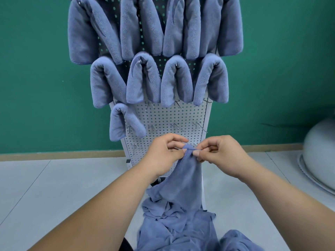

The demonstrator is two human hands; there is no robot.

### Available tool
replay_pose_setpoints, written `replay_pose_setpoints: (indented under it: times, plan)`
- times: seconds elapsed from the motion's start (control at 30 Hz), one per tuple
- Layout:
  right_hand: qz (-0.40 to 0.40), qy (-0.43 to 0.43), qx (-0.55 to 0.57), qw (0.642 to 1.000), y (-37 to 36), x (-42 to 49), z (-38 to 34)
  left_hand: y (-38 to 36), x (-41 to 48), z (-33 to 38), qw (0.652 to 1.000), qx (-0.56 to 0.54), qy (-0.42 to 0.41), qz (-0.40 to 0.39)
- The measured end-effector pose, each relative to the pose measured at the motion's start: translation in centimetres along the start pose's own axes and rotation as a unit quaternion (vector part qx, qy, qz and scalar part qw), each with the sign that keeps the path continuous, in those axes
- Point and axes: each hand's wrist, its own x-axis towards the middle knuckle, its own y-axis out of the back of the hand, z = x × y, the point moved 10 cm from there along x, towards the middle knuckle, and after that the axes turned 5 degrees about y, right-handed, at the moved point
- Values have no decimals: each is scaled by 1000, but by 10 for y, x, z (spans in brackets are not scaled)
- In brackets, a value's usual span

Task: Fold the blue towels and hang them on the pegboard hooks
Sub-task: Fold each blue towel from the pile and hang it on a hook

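Pinching a bunched edge of a blue towel [184,180] between thumb and forefinger of the left hand [163,154], with the other fingers curled in. Pinching the same edge from the opposite side with the right hand [221,156], fingertips nearly meeting those of the left. Held up in front of the lower part of the pegboard [163,120] — hanging down from the pinch and running into a loose pile of blue towels [177,232] on the floor [54,187] at the board's foot. Just above the hands, rows of bare hooks [175,126] on the white perforated panel. Higher up, folded towels [143,78] draped over hooks in two crowded rows, plus a lone towel [123,122] at the left end of the next row down. Behind all of it, a green wall [36,69] with a tan skirting strip [63,154] — and off to the right on the floor, a pale grey rounded object [320,151], cut off by the frame edge.
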Motion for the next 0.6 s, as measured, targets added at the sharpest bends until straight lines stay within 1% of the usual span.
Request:
replay_pose_setpoints:
  times: [0.13,0.23,0.33,0.4,0.53,0.6]
  plan:
    - [34,24,-118,992,5,1,-3,-5,-2,2,1000,-6,-12,-11]
    - [62,37,-146,987,9,1,-5,-5,-3,6,1000,-17,-19,-15]
    - [80,67,-157,982,9,1,-12,-6,-4,7,999,-27,-25,-22]
    - [71,81,-152,982,6,0,-15,-4,-3,7,999,-4,-38,-18]
    - [5,82,-136,987,-4,0,-18,-2,-1,13,996,57,-71,-12]
    - [-14,85,-123,989,-6,0,-20,-2,-3,17,993,77,-84,-13]
